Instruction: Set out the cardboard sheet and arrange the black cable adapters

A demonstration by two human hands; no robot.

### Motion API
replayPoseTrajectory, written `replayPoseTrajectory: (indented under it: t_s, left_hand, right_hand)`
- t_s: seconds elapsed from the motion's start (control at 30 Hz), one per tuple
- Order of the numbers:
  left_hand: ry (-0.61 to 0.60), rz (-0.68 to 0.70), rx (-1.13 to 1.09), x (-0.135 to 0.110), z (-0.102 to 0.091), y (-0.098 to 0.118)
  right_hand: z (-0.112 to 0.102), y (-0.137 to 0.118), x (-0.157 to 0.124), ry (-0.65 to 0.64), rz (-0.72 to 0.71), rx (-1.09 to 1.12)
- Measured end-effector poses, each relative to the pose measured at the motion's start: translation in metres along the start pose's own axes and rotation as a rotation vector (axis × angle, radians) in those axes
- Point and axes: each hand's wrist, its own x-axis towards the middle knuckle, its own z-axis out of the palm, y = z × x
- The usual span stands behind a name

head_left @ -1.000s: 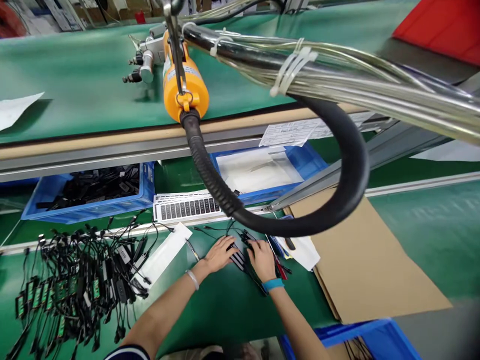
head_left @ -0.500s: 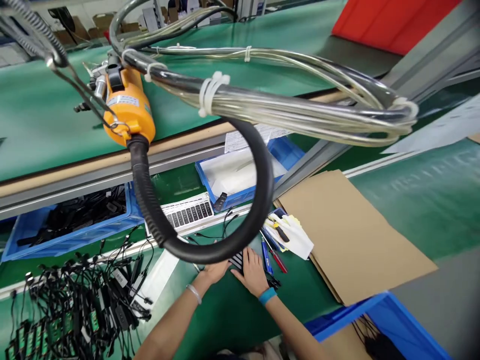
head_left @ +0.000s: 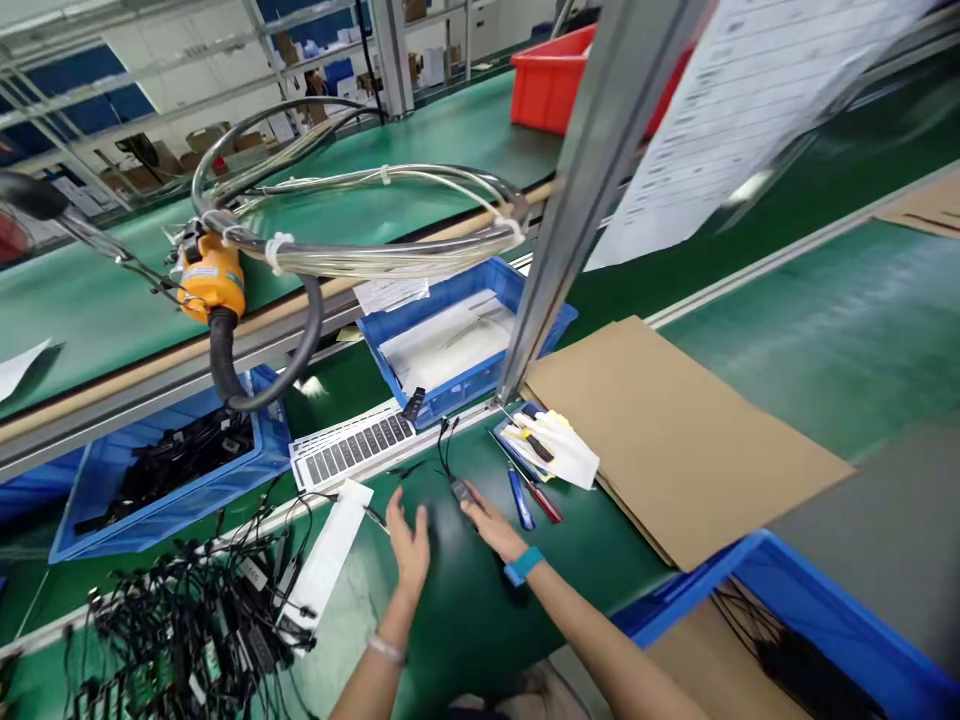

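My right hand (head_left: 491, 527), with a blue wristband, lies on the green mat and pinches a small black part (head_left: 460, 490) at its fingertips. A thin black cable (head_left: 444, 440) runs from that part toward the far rail. My left hand (head_left: 411, 546) hovers just left of it with the palm turned inward and the fingers apart, holding nothing. A white strip (head_left: 330, 550) lies to the left of the left hand. A sheet of dark labels (head_left: 352, 450) sits beyond both hands.
A tangle of black cabled parts (head_left: 187, 620) covers the left. Blue bins (head_left: 112, 510) (head_left: 540, 320) (head_left: 817, 610) stand at back and near right. Cardboard (head_left: 675, 440), pens (head_left: 529, 497) and a white cloth (head_left: 559, 450) lie right. An orange tool (head_left: 210, 280) with hoses hangs overhead beside a metal post (head_left: 577, 200).
The view has swung up and left, so the hanging hose no longer covers the hands. My left hand has lifted off the flat black piece and opened; the right hand now holds a small part.
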Motion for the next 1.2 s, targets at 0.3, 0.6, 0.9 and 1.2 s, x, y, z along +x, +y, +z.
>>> replayPoseTrajectory:
  t_s: [0.3, 0.6, 0.9, 1.2]
  left_hand:
    - [-0.405, -0.171, -0.702, -0.011, 0.037, 0.079]
    - [-0.626, -0.271, -0.803, -0.027, 0.112, 0.14]
    - [-0.725, -0.322, -0.367, -0.05, 0.267, 0.16]
    - [-0.592, -0.112, -0.034, -0.083, 0.293, 0.126]
  right_hand:
    - [-0.059, -0.037, -0.112, -0.417, 0.257, 0.817]
    - [-0.123, 0.033, -0.256, -0.099, 0.085, 0.538]
    - [-0.206, 0.201, -0.331, 0.498, 0.006, -0.717]
    - [-0.233, 0.319, -0.288, 0.736, 0.016, -0.752]
